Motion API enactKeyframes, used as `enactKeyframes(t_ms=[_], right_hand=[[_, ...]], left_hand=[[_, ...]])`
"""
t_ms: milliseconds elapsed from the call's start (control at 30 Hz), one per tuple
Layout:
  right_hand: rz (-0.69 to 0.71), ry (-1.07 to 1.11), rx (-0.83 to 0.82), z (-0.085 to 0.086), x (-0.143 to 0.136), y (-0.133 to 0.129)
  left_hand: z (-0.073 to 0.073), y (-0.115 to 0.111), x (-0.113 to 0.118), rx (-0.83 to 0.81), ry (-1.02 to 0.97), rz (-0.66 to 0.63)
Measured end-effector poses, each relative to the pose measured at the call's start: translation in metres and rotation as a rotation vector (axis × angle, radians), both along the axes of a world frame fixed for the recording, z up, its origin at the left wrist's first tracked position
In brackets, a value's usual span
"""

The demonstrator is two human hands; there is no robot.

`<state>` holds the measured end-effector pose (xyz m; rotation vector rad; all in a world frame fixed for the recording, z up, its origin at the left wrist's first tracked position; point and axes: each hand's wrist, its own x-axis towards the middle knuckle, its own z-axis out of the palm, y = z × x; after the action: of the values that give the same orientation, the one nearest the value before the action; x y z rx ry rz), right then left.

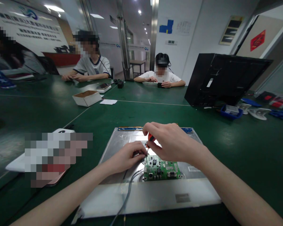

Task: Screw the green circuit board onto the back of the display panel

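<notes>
"What lies nearest us?"
"A flat metal-backed panel (pixel 113 146) on our green desk (pixel 136 114), with grey cables (pixel 129 190) crossing its near edge."
"And the green circuit board (pixel 162 171)?"
"On the panel, near its middle. Our right grip (pixel 149 137) is closed around a red-and-black screwdriver (pixel 151 137), its shaft pointing down by the board's far left corner. Our left grip (pixel 145 153) is at that same corner; we can't tell whether it pinches anything."
"Further over the desk?"
"To our left, a white box (pixel 87 99), open on top, beside a sheet of paper (pixel 108 102). To our right, a black monitor (pixel 221 81) stands with a blue tray (pixel 231 112) near its base."
"And the room?"
"Two people in white tops sit across from us, with another person at far left. Behind them we see glass doors (pixel 136 47), a lettered wall (pixel 33 28) and ceiling lights (pixel 139 12)."
</notes>
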<state>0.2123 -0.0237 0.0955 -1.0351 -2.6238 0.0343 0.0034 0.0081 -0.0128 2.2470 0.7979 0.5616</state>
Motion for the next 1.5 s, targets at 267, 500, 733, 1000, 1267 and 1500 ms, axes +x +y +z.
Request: enactKeyframes(t_ms=[267,500,733,1000,1267,1500], right_hand=[[-0.011,-0.010,0.030,-0.0016,-0.0004,0.0020],[0.037,0.036,-0.048,-0.0005,0.0009,-0.0009],[0.018,0.033,0.008,-0.0023,-0.0004,0.0016],[-0.001,0.007,0.040,-0.0033,-0.0008,0.0036],[0.081,0.064,-0.077,0.0006,0.0018,-0.0005],[0.054,0.044,-0.075,-0.0005,-0.0003,0.0000]], left_hand=[[-0.0028,0.0016,-0.0011,0.002,-0.005,0.001],[-0.0035,0.0021,-0.0008,-0.003,-0.017,-0.017],[-0.0063,0.0028,-0.0020,0.004,-0.015,-0.006],[-0.0055,0.0019,-0.0014,-0.005,-0.012,0.003],[-0.0032,0.0014,-0.0004,0.005,-0.020,-0.009],[-0.0064,0.0026,-0.0016,0.010,-0.002,-0.002]])
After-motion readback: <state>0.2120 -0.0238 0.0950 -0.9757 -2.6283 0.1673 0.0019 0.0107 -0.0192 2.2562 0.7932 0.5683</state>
